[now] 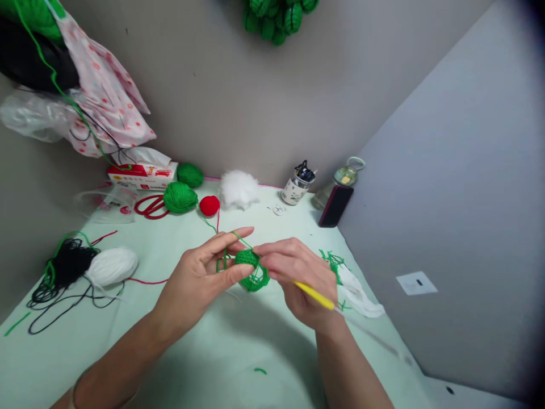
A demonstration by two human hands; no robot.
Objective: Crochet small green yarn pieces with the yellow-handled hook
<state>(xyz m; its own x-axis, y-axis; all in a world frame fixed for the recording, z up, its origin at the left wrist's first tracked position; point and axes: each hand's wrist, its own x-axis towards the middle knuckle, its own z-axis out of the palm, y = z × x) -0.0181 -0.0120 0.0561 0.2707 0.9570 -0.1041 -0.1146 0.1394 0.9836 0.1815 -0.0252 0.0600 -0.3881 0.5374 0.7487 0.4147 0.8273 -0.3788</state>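
Observation:
Between my hands is a small piece of green crochet work (247, 259), rounded in shape, with a loose tangle of green yarn (256, 280) hanging just below it. My left hand (204, 270) pinches the crochet work between thumb and fingers, and a green strand runs over its raised index finger. In my right hand (300, 272) is a crochet hook with a yellow handle (315, 295), its back end pointing toward the lower right. The hook's tip meets the edge of the crochet work, partly hidden by my fingers.
Behind my hands are green yarn balls (180, 197), a red yarn ball (209, 205), white stuffing (239, 189), red-handled scissors (152, 207) and a tissue box (145, 173). White yarn (113, 266) and black yarn (70, 262) lie left. A phone (336, 205) leans at right near green scraps (334, 262).

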